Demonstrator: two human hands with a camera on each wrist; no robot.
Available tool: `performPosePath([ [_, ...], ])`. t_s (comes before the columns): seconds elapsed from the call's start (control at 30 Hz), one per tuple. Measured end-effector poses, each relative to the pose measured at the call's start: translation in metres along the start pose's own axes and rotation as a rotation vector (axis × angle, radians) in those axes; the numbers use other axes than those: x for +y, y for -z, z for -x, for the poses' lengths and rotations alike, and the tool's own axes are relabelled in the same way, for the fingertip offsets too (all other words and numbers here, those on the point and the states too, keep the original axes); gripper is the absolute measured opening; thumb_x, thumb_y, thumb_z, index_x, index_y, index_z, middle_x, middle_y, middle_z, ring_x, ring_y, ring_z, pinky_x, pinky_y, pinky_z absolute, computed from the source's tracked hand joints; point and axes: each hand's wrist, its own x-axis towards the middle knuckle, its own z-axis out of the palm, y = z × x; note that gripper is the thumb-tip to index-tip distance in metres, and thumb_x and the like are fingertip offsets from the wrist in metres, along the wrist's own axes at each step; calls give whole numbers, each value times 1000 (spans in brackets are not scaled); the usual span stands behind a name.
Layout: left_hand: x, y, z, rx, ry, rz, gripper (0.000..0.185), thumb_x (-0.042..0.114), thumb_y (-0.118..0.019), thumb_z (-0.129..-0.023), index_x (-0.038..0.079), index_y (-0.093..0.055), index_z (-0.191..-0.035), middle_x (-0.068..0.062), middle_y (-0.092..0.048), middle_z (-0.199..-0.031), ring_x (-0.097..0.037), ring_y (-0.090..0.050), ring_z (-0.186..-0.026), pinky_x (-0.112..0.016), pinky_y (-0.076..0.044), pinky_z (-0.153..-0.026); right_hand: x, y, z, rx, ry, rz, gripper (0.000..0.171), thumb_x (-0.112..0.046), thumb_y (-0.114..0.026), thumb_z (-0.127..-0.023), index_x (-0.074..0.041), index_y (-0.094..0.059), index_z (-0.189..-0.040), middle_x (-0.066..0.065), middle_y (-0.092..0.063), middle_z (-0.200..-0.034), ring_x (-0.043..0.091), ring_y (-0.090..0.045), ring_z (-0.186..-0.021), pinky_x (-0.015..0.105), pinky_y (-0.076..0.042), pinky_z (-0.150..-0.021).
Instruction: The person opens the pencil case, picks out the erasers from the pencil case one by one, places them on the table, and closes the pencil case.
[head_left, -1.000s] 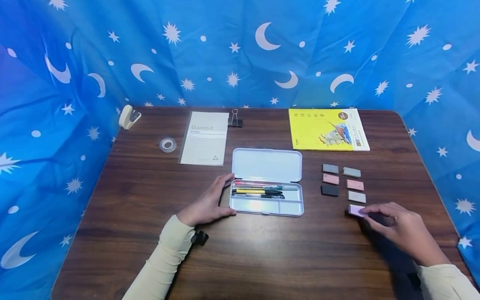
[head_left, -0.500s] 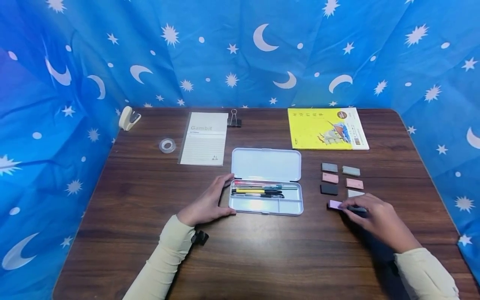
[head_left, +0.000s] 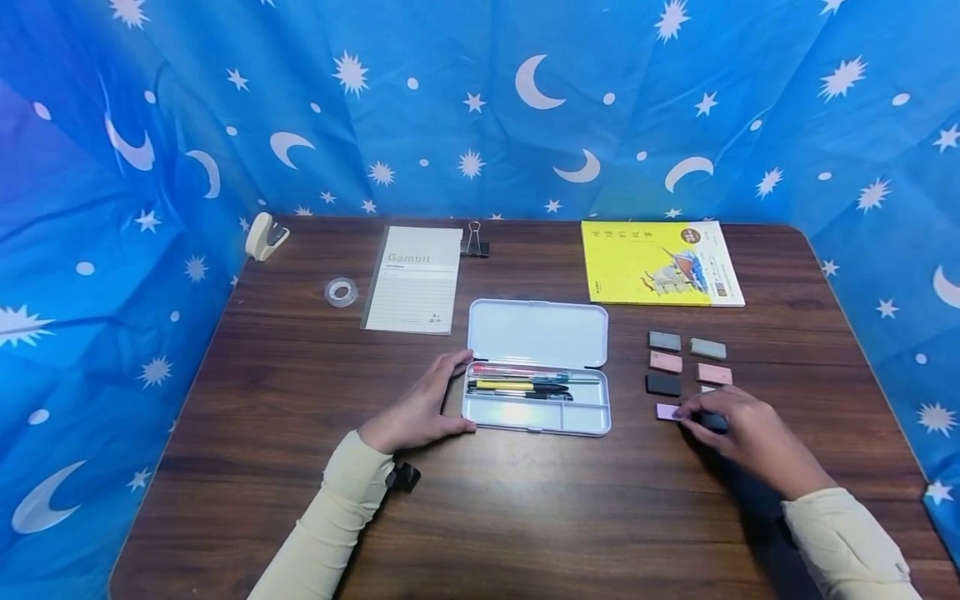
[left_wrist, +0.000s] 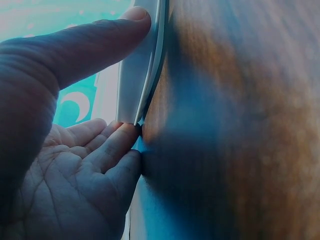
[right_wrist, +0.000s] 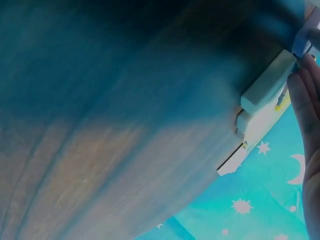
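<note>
The purple block [head_left: 667, 411] lies flat on the table [head_left: 525, 517], just right of the case [head_left: 534, 392] and directly below the black block [head_left: 662, 384]. My right hand [head_left: 738, 433] rests its fingertips on the block's right end; whether they pinch it or only press, I cannot tell. My left hand [head_left: 420, 404] lies with straight fingers against the case's left wall, thumb at its near corner, steadying it.

Risks, as I judge them: the contact is at one end only, so the block could pivot or slip free. A push leftward could drive it into the case wall. My knuckles cover part of the pale block behind them and sit near the pink block [head_left: 713, 373]; a careless lift could knock that grid out of line.

Room: open wood lies below the case toward me, well apart from everything. The table's right edge is well clear of the hand.
</note>
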Motion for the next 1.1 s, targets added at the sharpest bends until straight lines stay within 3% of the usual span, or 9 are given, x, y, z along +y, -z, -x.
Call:
performPosePath([
  [0.13, 0, 1, 2, 5, -4, 0, 105, 19, -90, -85, 0, -23, -163, -23, -34, -163, -38, -36, -150, -51, -30, -123, -10, 3, -20, 10, -49, -29, 37, 1, -98, -66, -10, -81, -97, 2, -77, -93, 19, -71, -83, 49, -62, -74],
  [0.27, -1, 2, 4, 4, 2, 3, 105, 20, -90, -86, 2, -22, -164, -23, -33, -163, -38, -35, -150, -52, -30, -123, -17, -1, -59, 38, -95, -95, 29, 2, -92, -76, -7, -81, -102, 7, -78, -96, 23, -71, -87, 51, -61, -76],
  [0.4, -2, 1, 4, 4, 1, 3, 104, 19, -89, -86, 2, -22, -164, -22, -33, -163, -38, -35, -151, -52, -30, -123, -20, -9, -102, 1, -275, -184, 18, -6, -81, -93, -4, -79, -111, 14, -77, -103, 29, -69, -92, 55, -60, -82],
  [0.57, -2, -2, 1, -8, -12, 8, 104, 19, -89, -86, 1, -22, -163, -23, -32, -164, -38, -34, -151, -51, -30, -124, -19, -16, -136, -55, -504, -254, 26, -18, -71, -102, 0, -76, -120, 21, -74, -118, 37, -63, -100, 54, -55, -89],
  [0.87, 1, -1, 0, -8, -2, 64, 114, 15, -90, -85, 1, -11, -165, -22, -34, -164, -34, -36, -152, -50, -24, -126, -22, -13, -148, -74, -568, -317, 28, -22, -70, -104, -2, -77, -123, 22, -73, -123, 39, -60, -106, 49, -51, -88],
  [1.1, 3, 2, 1, 12, 23, 107, 124, 14, -91, -83, -1, -1, -166, -20, -34, -163, -33, -38, -151, -47, -21, -127, -43, 7, -135, -24, -554, -339, 32, -33, -69, -104, -7, -79, -121, 16, -75, -119, 32, -61, -100, 33, -47, -77],
])
